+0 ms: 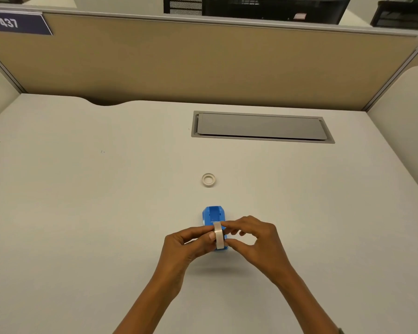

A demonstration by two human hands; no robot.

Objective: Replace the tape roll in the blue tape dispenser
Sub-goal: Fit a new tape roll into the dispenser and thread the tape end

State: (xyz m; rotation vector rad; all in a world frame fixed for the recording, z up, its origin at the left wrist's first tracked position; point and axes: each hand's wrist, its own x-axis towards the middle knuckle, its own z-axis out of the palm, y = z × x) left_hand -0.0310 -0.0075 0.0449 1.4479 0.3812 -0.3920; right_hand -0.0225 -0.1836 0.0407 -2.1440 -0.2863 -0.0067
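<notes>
A pale desk [82, 189] is enclosed by tan fabric partition panels [203, 63] capped with grey trim. A grey cable hatch [261, 126] is set flush into the desktop, and a curved notch [106, 102] is cut into its far edge. A dark plate numbered 437 [15, 22] is fixed at the upper left. Beyond the partition, what may be dark office equipment [275, 6] is seen dimly.
</notes>
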